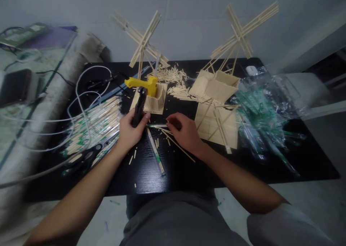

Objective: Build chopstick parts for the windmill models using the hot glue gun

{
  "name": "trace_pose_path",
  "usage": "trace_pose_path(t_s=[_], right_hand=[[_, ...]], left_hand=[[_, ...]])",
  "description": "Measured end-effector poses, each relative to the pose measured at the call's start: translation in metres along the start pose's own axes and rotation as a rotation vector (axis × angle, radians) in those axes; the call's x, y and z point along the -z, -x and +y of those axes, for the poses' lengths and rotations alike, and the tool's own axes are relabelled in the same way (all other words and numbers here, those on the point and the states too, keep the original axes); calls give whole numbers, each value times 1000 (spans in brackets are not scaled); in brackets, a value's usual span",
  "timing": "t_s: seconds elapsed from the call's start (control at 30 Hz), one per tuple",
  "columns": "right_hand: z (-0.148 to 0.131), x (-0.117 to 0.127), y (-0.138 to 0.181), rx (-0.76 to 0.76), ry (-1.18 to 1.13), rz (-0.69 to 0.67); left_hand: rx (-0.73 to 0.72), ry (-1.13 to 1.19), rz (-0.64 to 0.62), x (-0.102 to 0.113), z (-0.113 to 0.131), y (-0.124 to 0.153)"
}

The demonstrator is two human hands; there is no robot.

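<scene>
My left hand (132, 129) is closed around a black hand tool (140, 107), whose exact kind I cannot make out. My right hand (183, 130) pinches one end of a thin chopstick packet (157, 125) in clear and green wrapping. Its other end reaches my left fingers. Just below lies another wrapped chopstick packet (155, 150), slanting across the black table (183, 177). Behind my left hand, a yellow glue gun (142, 84) rests in a small wooden box (157, 103) on a wooden base. Bare sticks (178, 145) lie beneath my right hand.
Two windmill-like stick structures (142, 40) (239, 35) stand at the back. Cut stick pieces (173, 76) are heaped between them. Wrapped chopsticks (94, 123), scissors (89, 154) and a white cable (77, 94) lie left. Plastic wrappers (265, 112) pile up right, beside a wooden panel (216, 125).
</scene>
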State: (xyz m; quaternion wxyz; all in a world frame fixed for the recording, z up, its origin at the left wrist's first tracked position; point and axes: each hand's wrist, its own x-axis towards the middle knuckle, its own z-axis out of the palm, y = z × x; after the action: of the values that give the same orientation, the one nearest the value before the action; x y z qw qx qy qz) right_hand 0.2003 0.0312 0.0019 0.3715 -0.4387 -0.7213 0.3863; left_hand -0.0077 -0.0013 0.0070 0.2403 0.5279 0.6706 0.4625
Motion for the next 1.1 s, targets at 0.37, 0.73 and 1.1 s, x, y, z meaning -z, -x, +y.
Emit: trace_pose_path(t_s=[0.37,0.73,1.1], right_hand=[[1,-1,0,27,1,-10],[-6,-2,7,163,82,-232],[2,-4,7,307,178,-320]], left_hand=[[-5,-4,-34,0,-2,0],[-72,-60,-40,2,-3,2],[-64,-76,-43,1,-2,3]])
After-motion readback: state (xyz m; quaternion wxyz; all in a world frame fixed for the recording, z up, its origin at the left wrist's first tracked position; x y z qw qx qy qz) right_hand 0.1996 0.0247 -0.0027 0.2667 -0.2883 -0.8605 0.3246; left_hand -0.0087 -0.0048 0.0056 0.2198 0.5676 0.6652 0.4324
